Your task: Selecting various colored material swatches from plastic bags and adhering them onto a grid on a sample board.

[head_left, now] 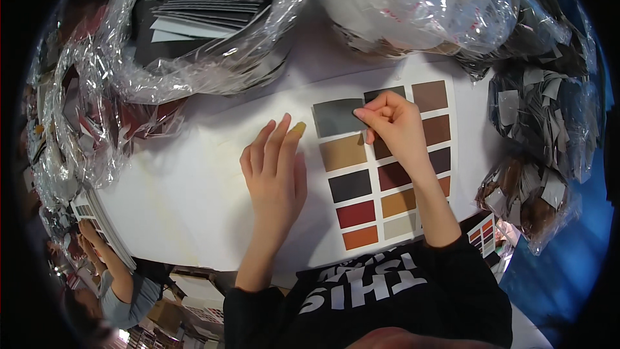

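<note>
Pinching a small grey swatch (337, 117) between thumb and fingertips, my right hand (395, 130) holds it by its right edge, at the top of the white card (213, 174). The swatch lies flat at the head of the left column of colour patches. Below it sit a tan patch (344, 152), a dark grey patch (350, 185), a dark red patch (356, 214) and an orange patch (360, 237). More brown and red patches run down under my right wrist.

My left hand (276, 169) lies flat on the bare part of the card, fingers together and pressing down, just left of the patches. One fingertip wears a yellowish cap (296, 130).

I think the swatch is very light and thin, like paper or thin card. It looks bendy, so a hard squeeze could crease it. It may be a bit slippery too. I would hold it softly by one edge or corner, just as my fingers do, and keep them off the middle. I cannot tell if the back is sticky.

Crinkly clear plastic bags (213, 64) sit at the far side of the table, full of grey cut pieces (194, 0). Another bag of pieces (542, 123) is on the right. At the lower left, another person's hand (90, 236) is on a stack of cards.
</note>
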Motion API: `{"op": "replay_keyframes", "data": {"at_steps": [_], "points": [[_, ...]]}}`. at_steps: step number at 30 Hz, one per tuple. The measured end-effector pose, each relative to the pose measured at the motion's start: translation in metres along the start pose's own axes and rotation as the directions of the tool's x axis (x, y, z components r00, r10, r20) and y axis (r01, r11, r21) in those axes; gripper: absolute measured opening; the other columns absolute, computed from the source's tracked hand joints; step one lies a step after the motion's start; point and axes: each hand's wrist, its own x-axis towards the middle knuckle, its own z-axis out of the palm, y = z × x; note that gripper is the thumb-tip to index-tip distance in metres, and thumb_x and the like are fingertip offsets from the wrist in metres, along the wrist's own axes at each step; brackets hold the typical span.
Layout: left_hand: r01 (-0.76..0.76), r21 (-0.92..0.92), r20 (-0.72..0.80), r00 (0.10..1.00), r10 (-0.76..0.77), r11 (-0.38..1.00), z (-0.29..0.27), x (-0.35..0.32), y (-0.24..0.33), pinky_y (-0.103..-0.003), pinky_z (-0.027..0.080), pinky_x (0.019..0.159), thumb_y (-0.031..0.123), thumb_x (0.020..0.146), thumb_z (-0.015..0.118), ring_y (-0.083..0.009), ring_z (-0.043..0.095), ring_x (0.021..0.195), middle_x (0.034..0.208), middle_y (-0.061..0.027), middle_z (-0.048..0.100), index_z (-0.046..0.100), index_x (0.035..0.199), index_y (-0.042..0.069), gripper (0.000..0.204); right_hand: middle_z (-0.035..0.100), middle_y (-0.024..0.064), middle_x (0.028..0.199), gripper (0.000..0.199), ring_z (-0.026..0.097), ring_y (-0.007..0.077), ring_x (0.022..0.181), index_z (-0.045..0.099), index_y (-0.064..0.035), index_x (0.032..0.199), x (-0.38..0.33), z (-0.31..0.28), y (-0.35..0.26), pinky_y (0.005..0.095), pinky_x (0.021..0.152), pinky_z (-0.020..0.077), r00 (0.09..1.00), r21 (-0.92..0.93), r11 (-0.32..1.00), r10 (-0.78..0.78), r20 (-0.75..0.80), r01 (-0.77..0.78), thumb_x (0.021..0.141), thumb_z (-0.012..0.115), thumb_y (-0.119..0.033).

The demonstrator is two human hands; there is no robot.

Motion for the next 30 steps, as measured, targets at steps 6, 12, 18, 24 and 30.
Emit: {"op": "replay_keyframes", "data": {"at_steps": [6,12,18,24,30], "points": [[-0.074,0.025,0.082,0.994,0.072,0.997,0.010,-0.012,-0.011,-0.044,0.036,0.097,0.005,0.077,0.063,-0.0259,0.046,0.123,0.134,-0.0049,0.051,0.057,0.119,0.007,0.042,0.058,0.0026,0.057,0.015,0.052,0.0053,0.047,0.058,0.0032,0.082,0.007,0.009,0.001,0.0205,0.047,0.0415,0.993,-0.041,0.993,0.114,-0.014,-0.115,0.085,0.068,-0.008],[-0.112,0.005,0.127,0.986,0.110,0.994,0.011,-0.002,-0.010,-0.045,0.036,0.098,0.009,0.078,0.066,-0.0255,0.043,0.126,0.137,-0.0027,0.049,0.059,0.118,0.006,0.041,0.059,0.0033,0.057,0.015,0.052,0.0054,0.046,0.059,0.0049,0.083,0.008,0.012,0.002,0.0208,0.046,0.0414,0.994,-0.066,0.992,0.102,-0.043,-0.104,0.085,0.067,-0.007],[-0.185,0.035,0.191,0.966,0.175,0.982,0.016,0.007,-0.010,-0.046,0.034,0.101,0.013,0.079,0.067,-0.0239,0.042,0.128,0.138,-0.0003,0.049,0.061,0.115,0.005,0.037,0.058,0.0014,0.058,0.013,0.049,0.0046,0.044,0.058,0.0030,0.083,0.008,0.011,0.001,0.0202,0.043,0.0410,0.993,-0.091,0.989,0.108,-0.054,-0.112,0.086,0.067,-0.006],[-0.235,0.102,0.206,0.956,0.211,0.967,0.017,0.006,-0.008,-0.047,0.033,0.102,0.016,0.077,0.070,-0.0201,0.042,0.129,0.138,-0.0017,0.049,0.060,0.117,0.006,0.043,0.056,0.0118,0.054,0.025,0.056,0.0220,0.045,0.051,0.0022,0.076,0.006,0.017,-0.017,0.0321,0.047,0.0415,0.995,-0.425,0.902,0.039,-0.089,-0.073,0.083,0.070,-0.013],[-0.293,0.109,0.206,0.941,0.267,0.950,0.023,0.020,0.010,-0.045,0.031,0.106,0.021,0.079,0.067,-0.0209,0.043,0.128,0.137,-0.0063,0.049,0.056,0.123,0.004,0.048,0.053,0.0117,0.053,0.029,0.057,0.0278,0.052,0.050,-0.0013,0.078,-0.016,0.004,-0.018,0.0361,0.050,0.0416,0.981,-0.640,0.767,-0.149,-0.125,0.035,0.083,0.071,-0.022]]}}
